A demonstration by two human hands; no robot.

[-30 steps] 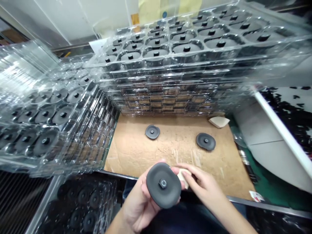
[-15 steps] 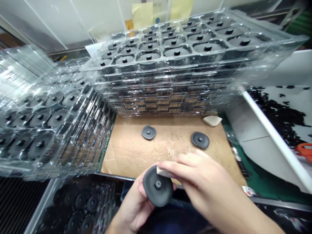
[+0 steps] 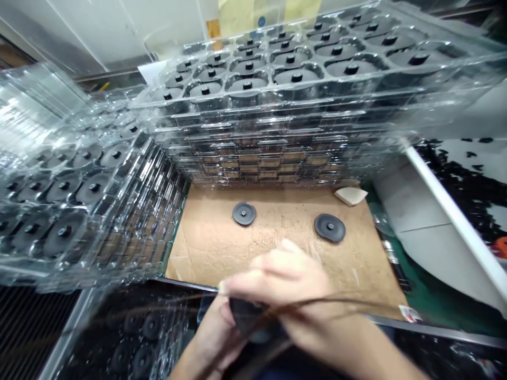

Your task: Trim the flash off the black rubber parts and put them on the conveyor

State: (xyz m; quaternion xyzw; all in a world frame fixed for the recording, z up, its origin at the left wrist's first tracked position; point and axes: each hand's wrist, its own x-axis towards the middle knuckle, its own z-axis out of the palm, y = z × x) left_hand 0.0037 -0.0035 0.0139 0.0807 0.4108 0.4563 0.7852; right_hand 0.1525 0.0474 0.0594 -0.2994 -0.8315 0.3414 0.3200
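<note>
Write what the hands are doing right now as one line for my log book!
left hand: holds black disc | right hand: over disc, blurred | cardboard sheet: two black discs

Black rubber disc (image 3: 247, 315), motion-blurred, held low between the two hands: left hand (image 3: 214, 338) beneath and behind it, right hand (image 3: 285, 287) over it. Beyond them, a cardboard sheet (image 3: 277, 258) bears the left disc (image 3: 244, 214) and the right disc (image 3: 330, 228), well apart, and a pale scrap (image 3: 350, 196) near its far edge. Stacked clear plastic trays (image 3: 253, 126), filled with rows of discs, rise behind and left of the sheet.
</note>
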